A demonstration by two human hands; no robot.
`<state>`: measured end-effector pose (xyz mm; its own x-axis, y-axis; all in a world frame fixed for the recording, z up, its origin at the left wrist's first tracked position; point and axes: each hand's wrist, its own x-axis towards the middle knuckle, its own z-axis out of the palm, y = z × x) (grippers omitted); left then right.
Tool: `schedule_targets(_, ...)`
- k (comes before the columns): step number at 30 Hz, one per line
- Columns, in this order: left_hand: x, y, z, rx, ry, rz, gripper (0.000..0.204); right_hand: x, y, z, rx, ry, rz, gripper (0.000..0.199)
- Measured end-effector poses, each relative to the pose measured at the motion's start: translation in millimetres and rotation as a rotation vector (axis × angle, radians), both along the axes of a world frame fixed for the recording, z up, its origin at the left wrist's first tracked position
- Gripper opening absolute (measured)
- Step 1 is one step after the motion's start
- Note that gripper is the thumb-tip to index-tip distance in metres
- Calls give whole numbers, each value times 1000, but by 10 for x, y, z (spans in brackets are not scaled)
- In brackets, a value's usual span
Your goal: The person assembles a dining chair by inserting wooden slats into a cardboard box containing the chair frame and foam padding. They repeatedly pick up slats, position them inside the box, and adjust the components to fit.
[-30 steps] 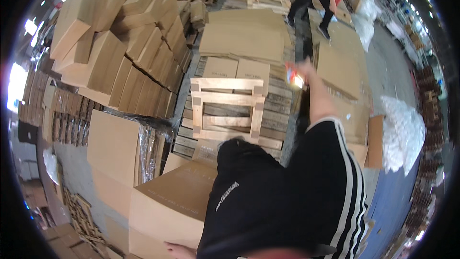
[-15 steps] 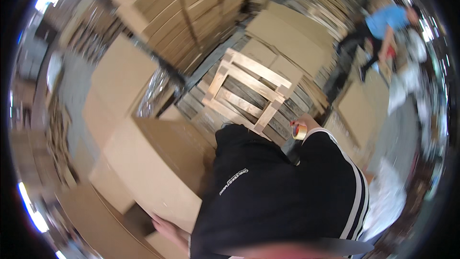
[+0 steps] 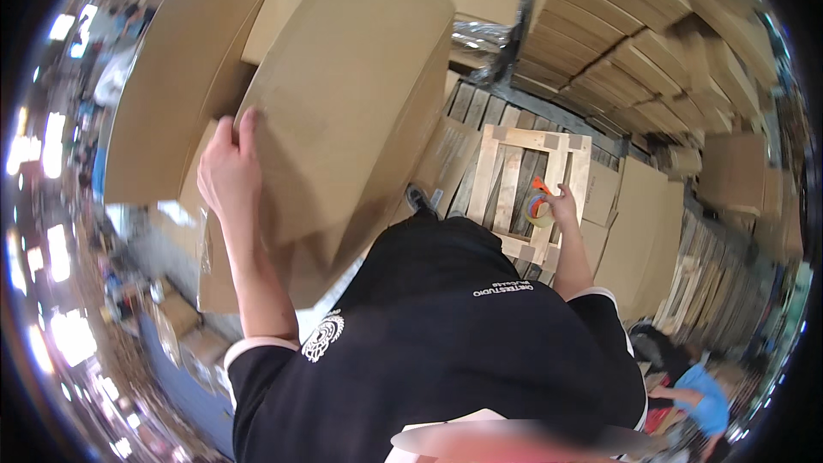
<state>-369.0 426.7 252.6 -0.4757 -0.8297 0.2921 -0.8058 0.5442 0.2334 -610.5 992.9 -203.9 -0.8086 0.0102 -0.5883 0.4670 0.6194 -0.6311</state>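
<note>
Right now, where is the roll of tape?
The tape roll is in the person's right hand, right of centre in the head view, over the pale wooden pallet.

The left hand grips the edge of a large flat cardboard sheet at upper left. Right of centre, the right hand holds a tape dispenser over a wooden pallet.

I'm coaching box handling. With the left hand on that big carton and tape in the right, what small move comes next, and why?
Probably steady the large cardboard box first: only the left hand grips its edge, and it sits tilted. The right hand is apart from it, holding a tape dispenser over the wooden pallet.
</note>
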Motion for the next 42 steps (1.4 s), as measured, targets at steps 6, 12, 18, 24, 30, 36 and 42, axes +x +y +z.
schedule_targets(6, 242, 1589, 639, 112, -43, -356, 64, 769, -56, -1126, 88, -15, 151, 70)
schedule_targets(12, 1063, 2180, 903, 393, -289, -635, 59, 1235, 285, -1368, 189, -314, 254, 32)
schedule_targets(18, 1363, 2611, 418, 337, 4, -717, 42, 617, 477, -1131, 331, -171, 477, 63)
schedule_targets(24, 1575, 2789, 210, 347, 206, -793, 45, -107, 187, -849, 55, -134, 376, 52)
schedule_targets(30, 1489, 2881, 171, 69, 145, -758, 35, -148, -181, -644, -77, -163, 316, 32)
schedule_targets(36, 1496, 2704, 169, -89, 152, -666, 34, 346, -19, -907, -113, -223, 384, 36)
schedule_targets(42, 1414, 2474, 169, -379, 287, -635, 50, 977, 844, -1573, 33, -323, 448, 34)
